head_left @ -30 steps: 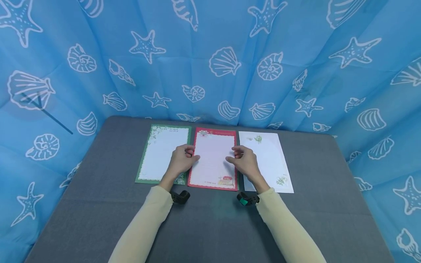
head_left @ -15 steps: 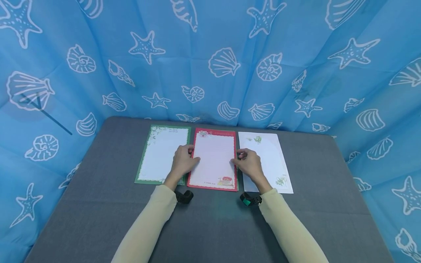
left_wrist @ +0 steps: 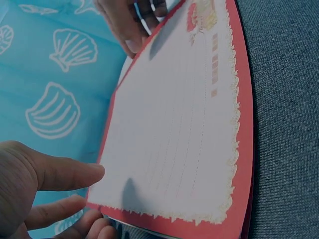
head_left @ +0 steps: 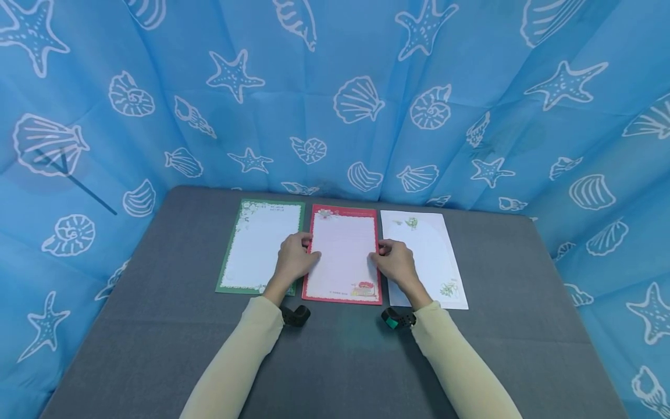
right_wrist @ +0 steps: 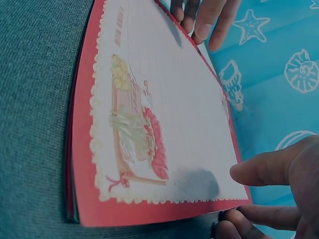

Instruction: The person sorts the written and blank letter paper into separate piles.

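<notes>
A red-bordered sheet of letter paper lies in the middle of the table, on top of a thin stack whose layered edge shows in the right wrist view. My left hand is at its left edge, fingertips against the side and thumb over the sheet. Opposite, my right hand touches the right edge with its fingers, thumb likewise over the paper. Each thumb casts a shadow on the sheet and appears slightly above it. Lines and a small red drawing are printed on the page.
Left of the stack lies a green-bordered sheet, partly under my left hand. A white sheet with green leaf prints lies on the right, partly behind my right hand. Behind the grey table hangs a blue shell-patterned curtain.
Both hands have come in to the sides of the red-bordered stack. Its sheets now line up; earlier a green strip stuck out along the right. The stack has shifted slightly right.
</notes>
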The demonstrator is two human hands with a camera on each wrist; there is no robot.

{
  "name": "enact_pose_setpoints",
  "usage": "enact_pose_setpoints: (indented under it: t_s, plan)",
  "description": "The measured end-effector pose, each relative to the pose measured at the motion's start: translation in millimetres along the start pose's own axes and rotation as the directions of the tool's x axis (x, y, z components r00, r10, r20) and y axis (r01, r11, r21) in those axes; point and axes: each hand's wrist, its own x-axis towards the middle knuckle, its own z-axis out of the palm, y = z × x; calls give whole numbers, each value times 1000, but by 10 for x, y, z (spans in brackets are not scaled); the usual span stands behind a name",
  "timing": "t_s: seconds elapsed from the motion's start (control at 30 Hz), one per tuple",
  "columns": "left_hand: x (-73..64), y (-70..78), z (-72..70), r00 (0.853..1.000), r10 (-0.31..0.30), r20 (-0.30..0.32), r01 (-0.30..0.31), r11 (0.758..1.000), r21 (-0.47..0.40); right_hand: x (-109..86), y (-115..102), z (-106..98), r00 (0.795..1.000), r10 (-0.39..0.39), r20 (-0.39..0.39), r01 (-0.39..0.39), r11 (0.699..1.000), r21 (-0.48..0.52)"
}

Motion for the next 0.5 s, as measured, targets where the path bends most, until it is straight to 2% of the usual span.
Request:
enact_pose_setpoints:
  t_s: [0.3, 0.5]
  plan:
    - [13, -23, 5, 1000, 7, -30, -8, 999, -41, -21, -19, 3, 999, -19, -44, 21, 999, 50]
    - [37, -28, 1, 999, -8, -51, 5, 998, -59, -33, -25, -7, 999, -13, -30, 16, 992, 122]
